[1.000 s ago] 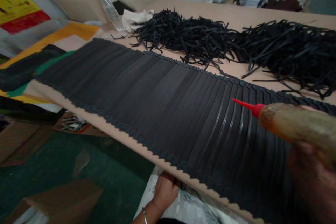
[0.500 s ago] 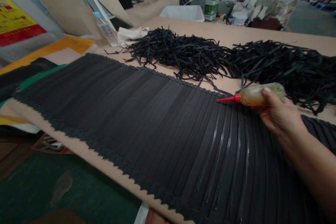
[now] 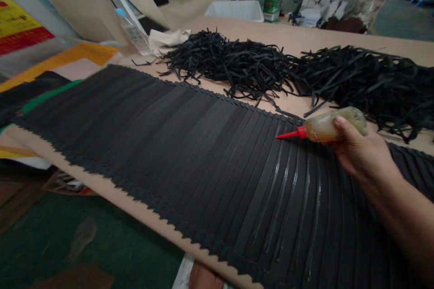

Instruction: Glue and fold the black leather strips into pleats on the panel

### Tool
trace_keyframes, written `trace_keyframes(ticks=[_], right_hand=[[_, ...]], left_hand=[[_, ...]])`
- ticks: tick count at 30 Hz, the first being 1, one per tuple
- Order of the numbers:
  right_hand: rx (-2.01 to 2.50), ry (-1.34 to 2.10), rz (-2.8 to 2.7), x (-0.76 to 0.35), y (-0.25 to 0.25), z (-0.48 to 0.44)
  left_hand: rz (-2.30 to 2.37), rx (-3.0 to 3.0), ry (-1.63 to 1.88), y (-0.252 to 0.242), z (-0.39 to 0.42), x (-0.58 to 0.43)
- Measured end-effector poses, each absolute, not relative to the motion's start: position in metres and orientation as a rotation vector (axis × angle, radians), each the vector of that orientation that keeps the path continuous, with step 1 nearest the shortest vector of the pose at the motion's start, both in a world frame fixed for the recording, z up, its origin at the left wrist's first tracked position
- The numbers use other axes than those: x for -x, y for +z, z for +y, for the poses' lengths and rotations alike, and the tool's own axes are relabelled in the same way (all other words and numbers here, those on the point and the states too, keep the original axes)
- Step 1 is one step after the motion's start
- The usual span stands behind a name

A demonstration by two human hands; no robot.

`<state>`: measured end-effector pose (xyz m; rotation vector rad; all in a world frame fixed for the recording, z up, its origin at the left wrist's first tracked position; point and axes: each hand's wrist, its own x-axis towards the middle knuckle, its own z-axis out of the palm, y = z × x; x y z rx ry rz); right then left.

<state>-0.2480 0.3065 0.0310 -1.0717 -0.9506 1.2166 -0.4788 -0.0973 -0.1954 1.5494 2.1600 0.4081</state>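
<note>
My right hand [image 3: 366, 153] is closed around a glue bottle [image 3: 325, 126] of cloudy, yellowish plastic, tilted on its side. Its red nozzle [image 3: 290, 134] points left, with the tip at or just above a row of black strips [image 3: 217, 144]. These strips lie side by side and overlap, their ends making a jagged border along both long sides. Shiny wet lines of glue [image 3: 294, 180] run lengthwise on several strips below the nozzle. My left hand is not seen.
Two heaps of loose black strips [image 3: 233, 63] lie behind the row on the tan tabletop [image 3: 285, 31]. A clear bottle with a blue cap [image 3: 134, 31] stands at the back left beside crumpled cloth or paper [image 3: 164, 41]. Beyond the table are a white bin [image 3: 233, 10] and a green can [image 3: 273, 5].
My right hand has brought the glue bottle slightly left, and the nozzle tip has come a little nearer to me. The view has also shifted slightly.
</note>
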Motion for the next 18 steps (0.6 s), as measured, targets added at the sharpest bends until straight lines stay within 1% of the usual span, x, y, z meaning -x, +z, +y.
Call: trace_keyframes(ticks=[10,15,18], right_hand=[[1.109,1.231,-0.973,0.251,0.043,0.235],[1.254,1.220,-1.002,0.252,0.046,0.192],[1.364,1.138,-1.119,0.248,0.041,0.167]], left_hand=[[2.080,-1.658,0.569,-0.180,-0.087,0.482],[2.075,-1.649,0.623,-0.172,-0.084,0.481],[2.057,-1.636,0.644,-0.169,-0.083,0.479]])
